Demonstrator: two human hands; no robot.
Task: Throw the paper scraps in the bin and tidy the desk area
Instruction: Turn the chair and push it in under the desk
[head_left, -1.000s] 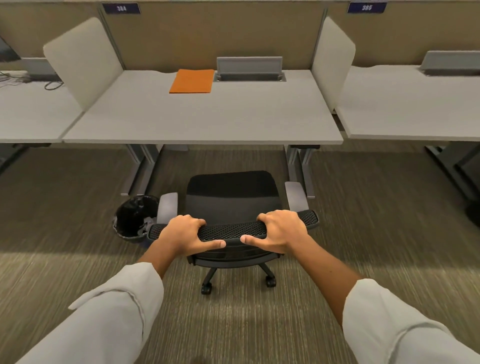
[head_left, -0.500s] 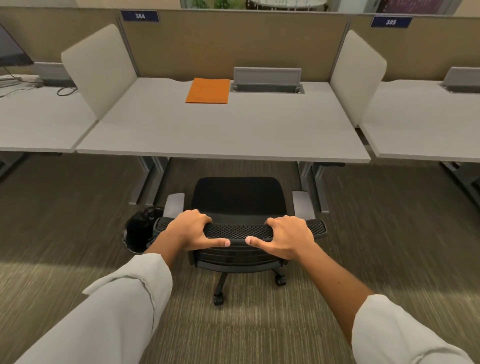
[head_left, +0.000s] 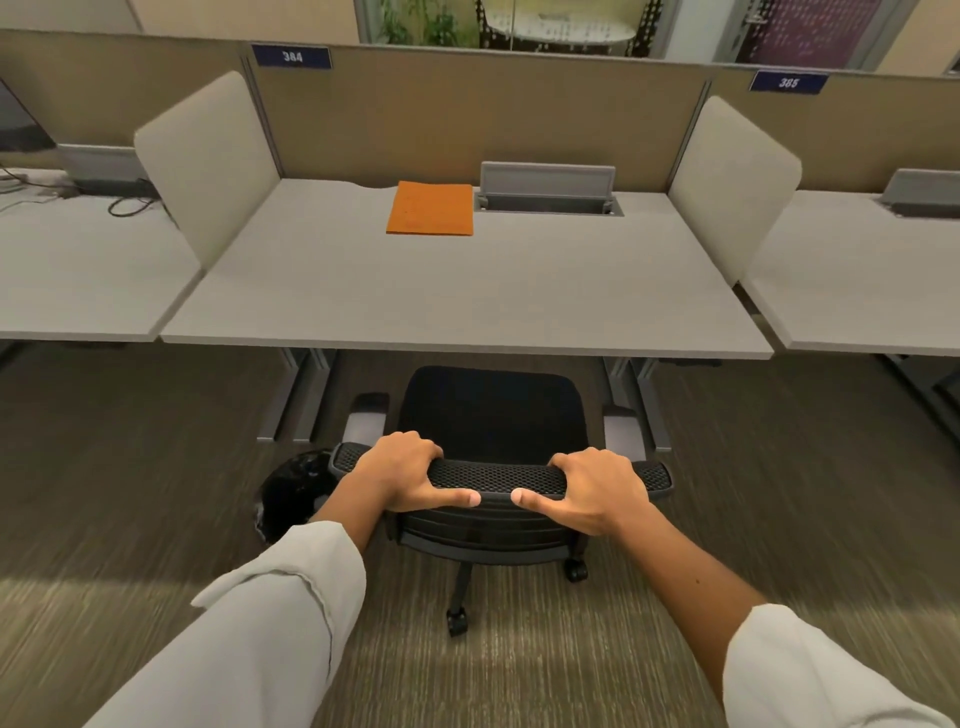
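Observation:
A black mesh office chair (head_left: 493, 410) stands in front of the grey desk (head_left: 467, 296), its seat close to the desk's front edge. My left hand (head_left: 402, 470) and my right hand (head_left: 597, 488) both grip the top of the chair's backrest, thumbs pointing inward. A black-lined bin (head_left: 291, 493) sits on the carpet left of the chair, partly hidden by my left forearm. An orange folder (head_left: 431, 208) lies flat at the back of the desk. No paper scraps are visible.
Beige side dividers (head_left: 208, 166) and a tan back partition (head_left: 467, 114) enclose the desk. A grey cable box (head_left: 548, 189) is set in the desk's rear. Neighbouring desks stand left and right, the left one with cables (head_left: 130, 205). Desk legs flank the chair.
The chair has rolled forward toward the desk with both hands still on its backrest. The view has come closer and tilted up, and my forearm hides more of the bin.

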